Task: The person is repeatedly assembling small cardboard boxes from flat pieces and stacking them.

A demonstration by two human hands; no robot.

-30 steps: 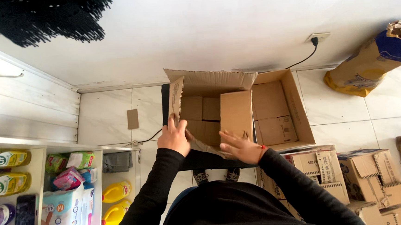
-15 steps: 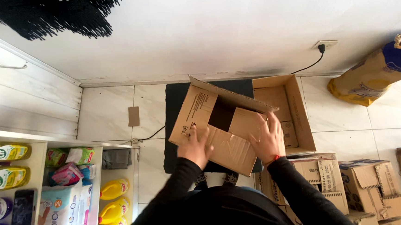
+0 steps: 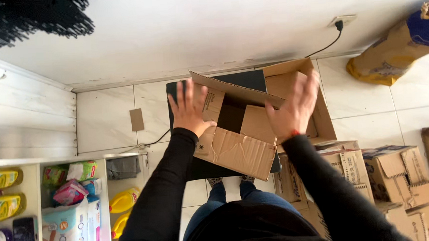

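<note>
Both hands, left hand (image 3: 190, 107) and right hand (image 3: 293, 108), spread flat against the creased brown cardboard box (image 3: 237, 134), flaps partly folded; the twelve o'clock flap stands open.

Both black-sleeved arms are stretched forward; the left hand (image 3: 190, 109) and right hand (image 3: 294, 106) are raised, fingers (image 3: 183, 90) spread wide.

The white tiled floor (image 3: 105, 112) carried a dark mat (image 3: 252, 81) by the wall, stacked cardboard boxes (image 3: 391, 174) at the right, a tilted paper sack (image 3: 398, 47), and a small cardboard scrap (image 3: 136, 120).
</note>
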